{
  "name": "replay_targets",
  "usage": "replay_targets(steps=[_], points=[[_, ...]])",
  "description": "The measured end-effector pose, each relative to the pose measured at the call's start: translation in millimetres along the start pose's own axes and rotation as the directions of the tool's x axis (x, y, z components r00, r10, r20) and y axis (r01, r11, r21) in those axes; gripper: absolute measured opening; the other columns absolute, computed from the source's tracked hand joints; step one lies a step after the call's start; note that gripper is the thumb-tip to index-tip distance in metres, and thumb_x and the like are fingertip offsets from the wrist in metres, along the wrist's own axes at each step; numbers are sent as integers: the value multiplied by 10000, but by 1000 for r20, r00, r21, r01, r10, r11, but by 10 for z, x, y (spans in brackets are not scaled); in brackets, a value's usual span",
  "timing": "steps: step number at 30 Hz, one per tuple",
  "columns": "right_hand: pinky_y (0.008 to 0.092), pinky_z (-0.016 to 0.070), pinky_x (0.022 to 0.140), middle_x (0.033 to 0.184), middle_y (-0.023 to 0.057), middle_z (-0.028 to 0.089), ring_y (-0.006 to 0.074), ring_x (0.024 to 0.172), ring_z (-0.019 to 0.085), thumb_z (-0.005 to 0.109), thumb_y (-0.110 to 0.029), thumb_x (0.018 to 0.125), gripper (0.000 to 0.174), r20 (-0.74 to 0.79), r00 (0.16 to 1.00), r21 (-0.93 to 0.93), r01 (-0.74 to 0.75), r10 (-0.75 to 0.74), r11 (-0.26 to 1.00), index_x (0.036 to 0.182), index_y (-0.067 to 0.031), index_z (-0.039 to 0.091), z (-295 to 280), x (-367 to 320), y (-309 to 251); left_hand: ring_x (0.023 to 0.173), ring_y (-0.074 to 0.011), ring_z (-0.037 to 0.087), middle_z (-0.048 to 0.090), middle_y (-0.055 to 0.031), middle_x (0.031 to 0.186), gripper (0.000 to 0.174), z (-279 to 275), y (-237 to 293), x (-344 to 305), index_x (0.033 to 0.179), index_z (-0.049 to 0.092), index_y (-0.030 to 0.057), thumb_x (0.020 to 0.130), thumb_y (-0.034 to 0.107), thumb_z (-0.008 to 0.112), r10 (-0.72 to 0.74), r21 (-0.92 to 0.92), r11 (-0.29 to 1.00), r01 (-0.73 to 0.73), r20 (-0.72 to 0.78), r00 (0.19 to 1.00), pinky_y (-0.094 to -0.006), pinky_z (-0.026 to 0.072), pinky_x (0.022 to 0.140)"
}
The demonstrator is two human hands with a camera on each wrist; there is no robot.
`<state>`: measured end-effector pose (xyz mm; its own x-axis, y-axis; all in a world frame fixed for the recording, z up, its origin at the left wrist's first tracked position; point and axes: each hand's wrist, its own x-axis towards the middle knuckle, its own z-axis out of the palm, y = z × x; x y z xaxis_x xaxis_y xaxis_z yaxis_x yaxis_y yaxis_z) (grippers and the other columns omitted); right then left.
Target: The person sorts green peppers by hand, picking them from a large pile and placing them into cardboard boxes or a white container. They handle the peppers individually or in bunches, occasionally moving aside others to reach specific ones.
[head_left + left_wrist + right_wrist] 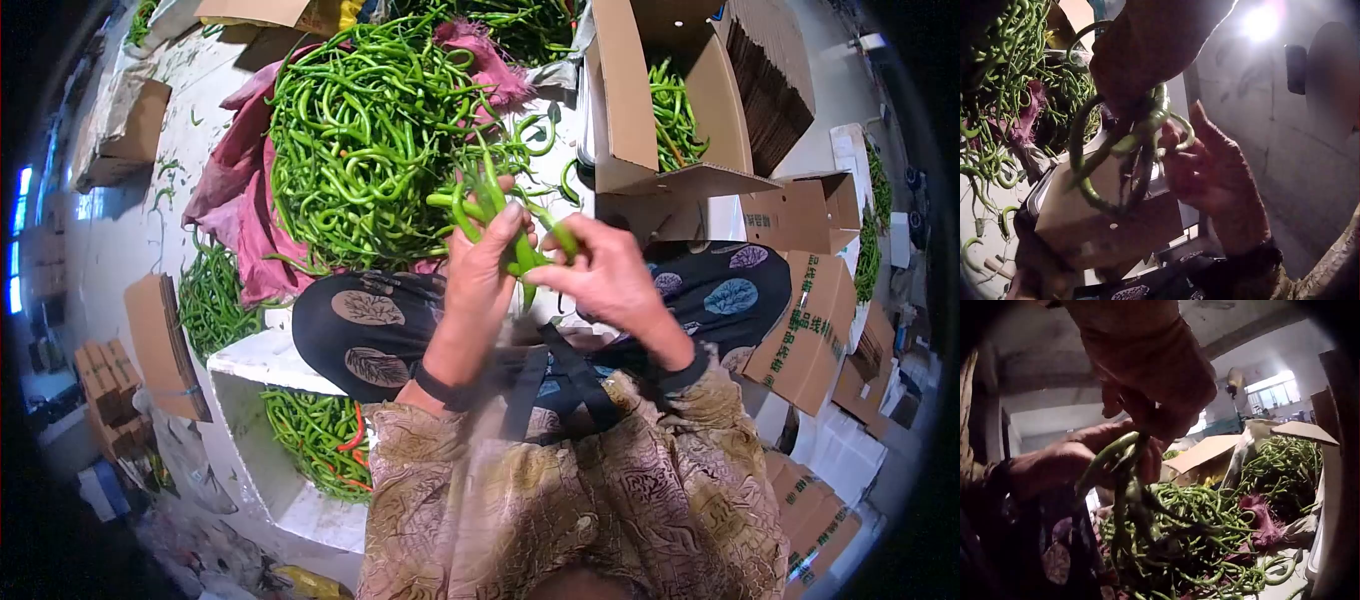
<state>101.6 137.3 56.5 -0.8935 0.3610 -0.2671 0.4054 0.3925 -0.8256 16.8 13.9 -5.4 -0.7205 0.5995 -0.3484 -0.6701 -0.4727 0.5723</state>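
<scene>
My left hand (478,265) grips a small bunch of long green chili peppers (490,195), its thumb laid across them. Beside it, my right hand (618,275) pinches a green chili pepper (562,238) between thumb and fingers at the side of the bunch. Curled peppers (1088,187) dangle below the left hand in the left wrist view. From the right wrist, the right hand (1154,375) appears above the left hand (1063,459), with peppers hanging between them. Just beyond both hands rises a big heap of green chili peppers (365,140) on pink sacking (235,205).
An open cardboard box (625,95) with some peppers inside stands at the upper right. Lower left, a white foam box (245,455) holds green peppers and a few red ones. Flattened cartons (800,330) lie on the right. Loose peppers (570,180) lie near the heap.
</scene>
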Motion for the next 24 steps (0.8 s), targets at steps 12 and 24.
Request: replay_targets(steps=[12, 24], points=[[200, 379, 509, 766, 2, 599, 42, 592, 481, 624, -220, 876, 279, 186, 959, 341, -269, 216, 901, 988, 35, 618, -349, 190, 401, 697, -128, 564, 570, -67, 883, 387, -27, -13, -31, 1216, 459, -22, 891, 111, 621, -93, 179, 979, 98, -40, 995, -257, 508, 622], [148, 335, 553, 943, 68, 610, 21, 627, 386, 554, -150, 935, 349, 323, 946, 834, -299, 30, 464, 1196, 79, 522, -777, 105, 318, 762, -117, 524, 548, -56, 883, 363, 26, 49, -28, 1262, 437, -21, 924, 76, 529, -91, 30, 995, 90, 12, 996, -228, 467, 618]])
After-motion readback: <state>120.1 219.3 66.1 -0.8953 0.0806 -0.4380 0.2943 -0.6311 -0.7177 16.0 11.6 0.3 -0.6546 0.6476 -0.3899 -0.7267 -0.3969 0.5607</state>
